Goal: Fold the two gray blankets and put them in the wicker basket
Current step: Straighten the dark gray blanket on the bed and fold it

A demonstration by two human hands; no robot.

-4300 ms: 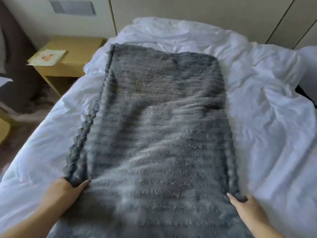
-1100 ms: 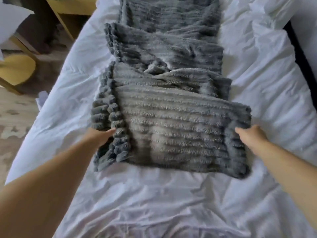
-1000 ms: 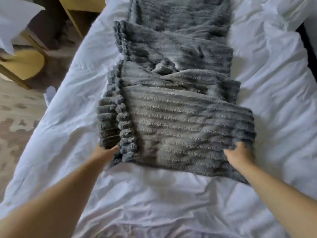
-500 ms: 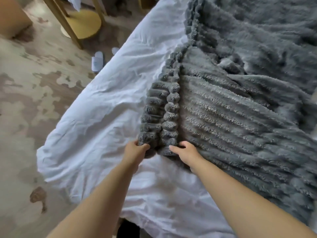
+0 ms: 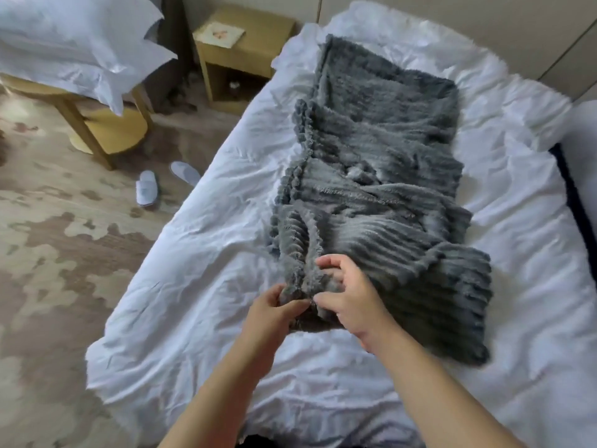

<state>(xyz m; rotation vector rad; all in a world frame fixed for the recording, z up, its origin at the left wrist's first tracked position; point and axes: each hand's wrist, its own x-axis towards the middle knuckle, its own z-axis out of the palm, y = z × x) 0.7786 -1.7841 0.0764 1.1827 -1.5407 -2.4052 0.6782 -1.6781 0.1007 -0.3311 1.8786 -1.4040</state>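
Since half a second ago the right hand (image 5: 350, 299) has curled its thumb and fingers into the ribbed edge it was only touching, and the near left corner of the gray blanket (image 5: 387, 202) is now gathered into a bunch. The left hand (image 5: 274, 313) pinches that same corner from the left, so the hands sit close together, each clamped on the blanket. The blanket lies lengthwise on the white bed (image 5: 200, 260) in loose overlapping layers (its ribs run across its width), its far end near the head of the bed. Beside the bed a wooden nightstand (image 5: 258, 50) carries a card (image 5: 221, 34) with a pinkish picture; any writing on it is too blurred to read. White slippers (image 5: 147, 188) lie on the patterned carpet (image 5: 48, 253), and white pillows (image 5: 74, 43) are stacked on a round wooden surface (image 5: 109, 130).
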